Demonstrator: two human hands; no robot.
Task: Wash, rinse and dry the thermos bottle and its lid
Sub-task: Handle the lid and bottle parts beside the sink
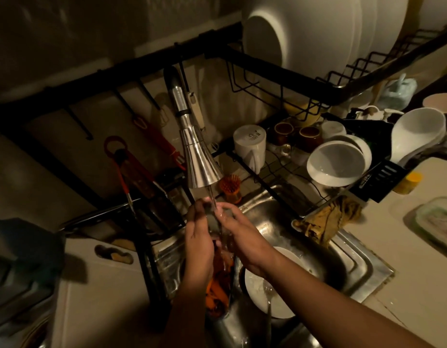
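The thermos bottle [218, 287], dark with an orange pattern, stands upright over the left side of the steel sink [287, 222]. Its grey upper end [212, 221] sits under a thin stream of water from the chrome faucet [198, 162]. My left hand [198, 247] grips the bottle's upper part from the left. From the right, the fingers of my right hand [238, 234] curl round the grey top. I cannot pick out a separate lid in this dim light.
A white plate [267, 292] with a utensil lies in the sink basin. An orange dish brush [231, 188] stands behind the faucet. A yellow-brown cloth [325, 219] hangs on the sink's right edge. The black rack [305, 156] holds mugs and white bowls; the counter lies left and right.
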